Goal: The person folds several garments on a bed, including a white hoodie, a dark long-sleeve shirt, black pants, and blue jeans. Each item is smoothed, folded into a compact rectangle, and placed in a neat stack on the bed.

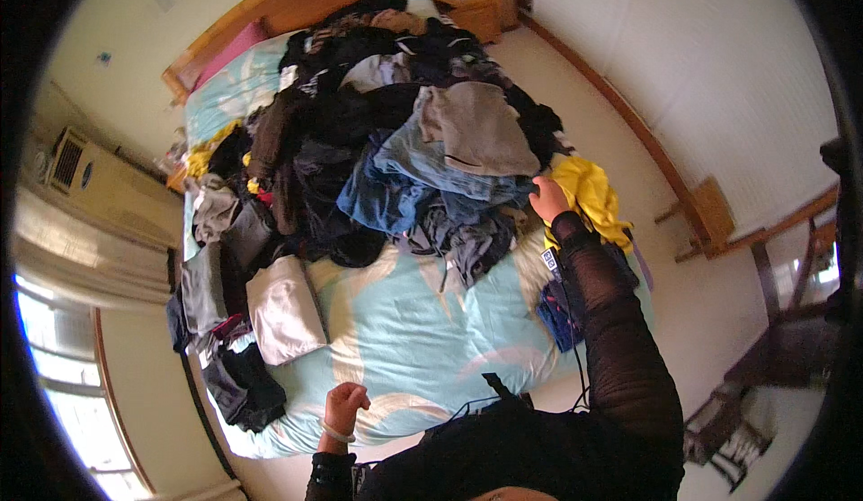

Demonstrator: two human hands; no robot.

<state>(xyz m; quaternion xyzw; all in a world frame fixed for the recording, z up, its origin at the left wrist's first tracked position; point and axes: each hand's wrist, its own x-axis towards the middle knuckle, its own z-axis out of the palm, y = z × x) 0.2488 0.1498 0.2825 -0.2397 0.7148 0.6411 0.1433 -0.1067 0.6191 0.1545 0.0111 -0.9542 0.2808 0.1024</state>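
A large heap of clothes covers the upper part of a bed with a teal patterned sheet (418,325). My right hand (549,199) reaches to the heap's right edge, beside a yellow garment (590,194) and the end of blue jeans (431,164); its fingertips touch dark cloth, and whether they grip it cannot be told. A grey-brown garment (489,126) lies over the jeans. My left hand (345,406) hovers, curled and with nothing visible in it, above the bed's near edge. Left of centre lies a folded pale satiny cloth (286,309).
Dark folded clothes (244,386) and a grey folded garment (203,288) lie along the bed's left side. A folded navy patterned cloth (561,315) is near my right forearm. A wooden nightstand (472,5) stands by the headboard (303,2); a dark chair (725,427) is at lower right.
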